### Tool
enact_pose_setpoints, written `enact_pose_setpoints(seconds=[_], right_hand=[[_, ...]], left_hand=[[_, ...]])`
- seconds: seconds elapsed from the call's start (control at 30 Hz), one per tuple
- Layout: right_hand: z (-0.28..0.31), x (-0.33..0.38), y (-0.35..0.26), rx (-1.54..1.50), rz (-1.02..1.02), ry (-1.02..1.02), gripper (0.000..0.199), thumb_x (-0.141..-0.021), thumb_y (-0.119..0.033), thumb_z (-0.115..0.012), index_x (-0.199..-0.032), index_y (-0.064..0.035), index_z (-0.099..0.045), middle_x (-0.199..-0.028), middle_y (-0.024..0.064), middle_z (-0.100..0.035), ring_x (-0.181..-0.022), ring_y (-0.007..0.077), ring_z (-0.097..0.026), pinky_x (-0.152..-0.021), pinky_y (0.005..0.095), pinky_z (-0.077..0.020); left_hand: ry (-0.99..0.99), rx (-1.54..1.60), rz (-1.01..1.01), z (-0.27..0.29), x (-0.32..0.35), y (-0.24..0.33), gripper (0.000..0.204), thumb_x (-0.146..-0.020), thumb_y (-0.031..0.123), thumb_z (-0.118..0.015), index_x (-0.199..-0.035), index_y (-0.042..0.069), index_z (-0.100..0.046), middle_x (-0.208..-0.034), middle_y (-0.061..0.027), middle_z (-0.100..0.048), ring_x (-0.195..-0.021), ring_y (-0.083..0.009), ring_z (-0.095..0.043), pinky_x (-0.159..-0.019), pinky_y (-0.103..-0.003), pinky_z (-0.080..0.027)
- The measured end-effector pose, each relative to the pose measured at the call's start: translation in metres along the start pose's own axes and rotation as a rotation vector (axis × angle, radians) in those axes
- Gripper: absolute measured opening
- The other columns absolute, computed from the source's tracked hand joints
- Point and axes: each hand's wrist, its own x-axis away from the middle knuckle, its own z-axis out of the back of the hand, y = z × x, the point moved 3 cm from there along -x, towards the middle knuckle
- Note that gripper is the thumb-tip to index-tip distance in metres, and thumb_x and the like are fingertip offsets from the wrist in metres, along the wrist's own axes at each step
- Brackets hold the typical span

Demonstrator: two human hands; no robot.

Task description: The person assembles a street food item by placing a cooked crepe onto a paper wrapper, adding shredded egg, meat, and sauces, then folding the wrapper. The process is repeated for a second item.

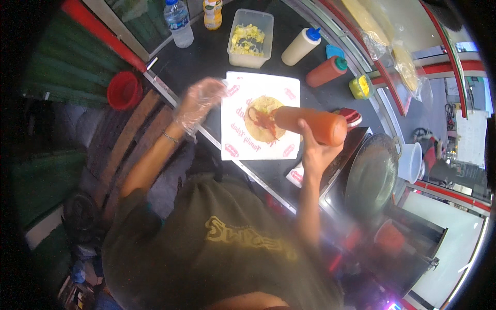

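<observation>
My right hand (316, 156) is wrapped round an orange squeeze bottle (310, 124), tipped so its nozzle end points at a round flatbread (265, 135). Red-brown sauce (262, 122) lies in streaks across the bread, over some pale filling. Beneath the bread is a square white printed paper (235, 116) on the dark counter. My left hand (202, 99), in a clear plastic glove, hovers by the paper's upper left edge. Motion smears its fingers, so whether they hold anything is unclear.
Beyond the paper stand a tub of chopped greens (249, 41), a white squeeze bottle (301, 46), a red one (326, 71) and a small yellow-filled tub (360, 87). A water bottle (179, 26) is far left. A large round pan (373, 173) sits at right; a red bucket (124, 91) at left.
</observation>
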Motion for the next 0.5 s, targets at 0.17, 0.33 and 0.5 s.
enact_pose_setpoints(seconds=[0.17,0.33,0.5], right_hand=[[0.015,0.019,-0.007,-0.184,0.236,-0.170,0.097,-0.069,-0.028,-0.113,-0.147,-0.0024,-0.060,-0.147,0.0226,-0.070,-0.138,0.0334,-0.068,-0.120,0.0493,-0.0532],[0.056,0.055,-0.026,-0.201,0.593,-0.012,0.116,-0.068,-0.061,-0.108,-0.154,-0.0050,-0.054,-0.161,0.0332,-0.055,-0.155,0.0481,-0.053,-0.129,0.0629,-0.0408],[0.079,0.096,-0.014,-0.192,0.460,0.155,0.090,-0.087,-0.051,-0.098,-0.149,-0.0026,-0.056,-0.153,0.0312,-0.058,-0.144,0.0441,-0.060,-0.121,0.0566,-0.0490]], left_hand=[[-0.851,1.064,0.781,-0.145,0.038,0.029,0.086,-0.113,0.072,-0.056,-0.154,-0.004,-0.063,-0.148,-0.0215,-0.074,-0.132,-0.0290,-0.075,-0.110,-0.046,-0.062],[-0.385,0.510,0.092,-0.234,-0.042,0.054,0.051,-0.102,0.032,-0.086,-0.140,0.003,-0.069,-0.136,-0.0144,-0.079,-0.129,-0.0291,-0.076,-0.109,-0.047,-0.062],[-0.307,-0.171,-0.613,-0.292,-0.116,0.066,0.069,-0.088,0.025,-0.097,-0.146,0.008,-0.063,-0.130,-0.0162,-0.079,-0.124,-0.0374,-0.078,-0.111,-0.048,-0.061]])
